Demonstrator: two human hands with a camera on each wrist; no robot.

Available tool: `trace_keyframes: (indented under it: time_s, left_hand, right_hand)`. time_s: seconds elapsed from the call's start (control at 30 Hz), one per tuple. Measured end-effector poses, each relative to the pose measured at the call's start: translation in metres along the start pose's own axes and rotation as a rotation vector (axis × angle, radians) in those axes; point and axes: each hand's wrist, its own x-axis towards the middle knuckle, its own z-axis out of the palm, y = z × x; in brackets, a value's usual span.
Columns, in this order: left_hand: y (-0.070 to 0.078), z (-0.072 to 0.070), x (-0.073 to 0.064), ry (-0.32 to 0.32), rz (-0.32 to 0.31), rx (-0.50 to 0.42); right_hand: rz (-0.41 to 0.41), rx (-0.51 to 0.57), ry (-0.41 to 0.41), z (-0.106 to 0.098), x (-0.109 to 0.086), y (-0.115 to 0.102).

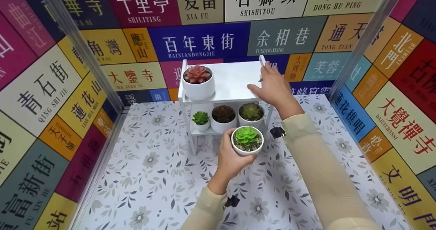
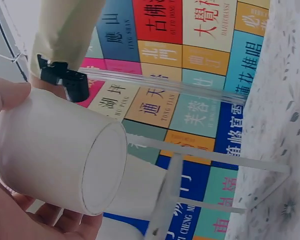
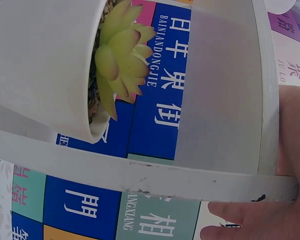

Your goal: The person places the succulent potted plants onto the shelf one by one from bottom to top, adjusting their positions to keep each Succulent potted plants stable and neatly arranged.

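My left hand grips a white pot that holds a bright green succulent, in front of a small white two-tier shelf. In the left wrist view the fingers and thumb wrap round the pot, its flat base showing. My right hand holds the shelf's top right corner, thumb over the top board and fingers outside the side frame. On the lower tier stand a small green succulent, a dark brownish one and a dull green one, all in white pots.
A red succulent in a white pot stands at the top tier's left end. The shelf is on a white floral cloth. Colourful walls with printed signs enclose the back and sides, with clear strips at the corners.
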Motion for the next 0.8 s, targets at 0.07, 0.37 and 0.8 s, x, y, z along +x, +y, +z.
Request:
trace_keyframes:
  time_s: [0.07,0.37,0.8]
  left_hand:
    - [0.004,-0.003,0.003,0.008,0.004,-0.011]
    - [0.023,-0.015,0.016,0.107,-0.017,0.029]
    - [0.039,-0.024,0.029,0.148,0.003,0.032]
  right_hand:
    - [0.0,0.006,-0.001,0.0,0.0,0.0]
    - [0.002,0.0,0.0,0.0,0.0,0.0]
    - [-0.013,0.0,0.007,-0.001,-0.001,0.0]
